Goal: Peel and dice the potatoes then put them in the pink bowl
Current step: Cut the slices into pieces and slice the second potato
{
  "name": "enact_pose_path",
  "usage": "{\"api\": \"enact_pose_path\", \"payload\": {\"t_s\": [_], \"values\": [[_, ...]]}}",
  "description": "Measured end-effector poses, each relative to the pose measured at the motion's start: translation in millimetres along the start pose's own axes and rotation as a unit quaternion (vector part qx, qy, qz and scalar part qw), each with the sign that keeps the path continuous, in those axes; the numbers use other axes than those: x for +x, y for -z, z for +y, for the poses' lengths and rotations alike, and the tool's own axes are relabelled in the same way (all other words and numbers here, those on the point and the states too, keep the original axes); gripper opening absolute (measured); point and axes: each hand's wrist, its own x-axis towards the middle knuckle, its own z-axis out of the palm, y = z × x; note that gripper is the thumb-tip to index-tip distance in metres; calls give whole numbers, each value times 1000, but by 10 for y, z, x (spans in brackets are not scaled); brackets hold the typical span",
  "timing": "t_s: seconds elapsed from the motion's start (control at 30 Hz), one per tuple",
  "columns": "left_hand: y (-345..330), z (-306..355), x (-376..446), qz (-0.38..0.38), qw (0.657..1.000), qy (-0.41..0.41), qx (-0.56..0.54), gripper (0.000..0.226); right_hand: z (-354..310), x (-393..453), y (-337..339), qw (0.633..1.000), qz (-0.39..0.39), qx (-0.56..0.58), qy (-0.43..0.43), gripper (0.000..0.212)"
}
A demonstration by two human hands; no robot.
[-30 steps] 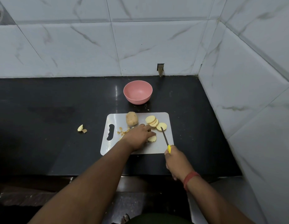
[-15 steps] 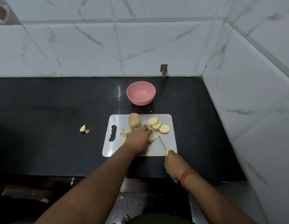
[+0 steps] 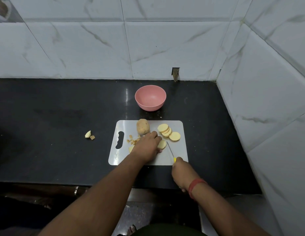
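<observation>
Since a second ago the knife (image 3: 170, 151), gripped in the right hand (image 3: 182, 172), has drawn back beside the slice (image 3: 161, 144) which the left hand (image 3: 147, 147) pins with curled fingers on the board (image 3: 178, 152), so dicing goes on, the bowl (image 3: 150, 97) behind still empty.

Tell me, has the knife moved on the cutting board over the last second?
Yes. The knife has drawn back toward the cutting board's near edge; its tip, earlier beside the far slices, now lies nearer the person.
</observation>
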Motion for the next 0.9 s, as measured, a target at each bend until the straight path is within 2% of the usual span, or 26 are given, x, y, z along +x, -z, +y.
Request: {"api": "enact_pose_path", "payload": {"t_s": [0.67,0.9], "values": [[28,3,10,-6,1000,6,-14,49,-59,6,-12,999,-35,-8,17,4],[27,-5,1,-4,999,14,-30,55,-138,-28,57,1000,-13,3,1,7]]}}
